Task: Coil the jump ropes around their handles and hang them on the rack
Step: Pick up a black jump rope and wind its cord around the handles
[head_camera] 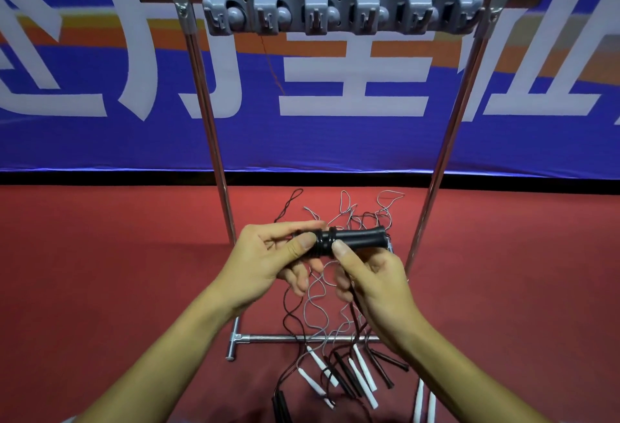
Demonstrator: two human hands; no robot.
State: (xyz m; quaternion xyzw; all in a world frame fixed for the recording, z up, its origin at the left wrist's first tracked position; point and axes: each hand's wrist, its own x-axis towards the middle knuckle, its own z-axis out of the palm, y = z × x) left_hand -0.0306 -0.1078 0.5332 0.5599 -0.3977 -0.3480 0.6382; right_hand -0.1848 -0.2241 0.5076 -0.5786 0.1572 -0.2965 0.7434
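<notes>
I hold a pair of black jump rope handles (360, 238) level in front of me, with a few turns of black cord wound around their left part. My left hand (271, 261) grips the left end, thumb on top. My right hand (372, 280) pinches the wound cord from below and trails the loose black cord (356, 305) downward. A grey hook rack (342, 13) with several clips hangs on the metal stand's top bar, with nothing on it. On the red floor lies a tangle of black and white ropes (335, 295) with black and white handles (359, 379).
The metal stand's two uprights (214, 140) rise on either side of my hands, and its base crossbar (288, 338) lies on the red floor beneath them. A blue banner with large white characters (335, 86) covers the wall behind.
</notes>
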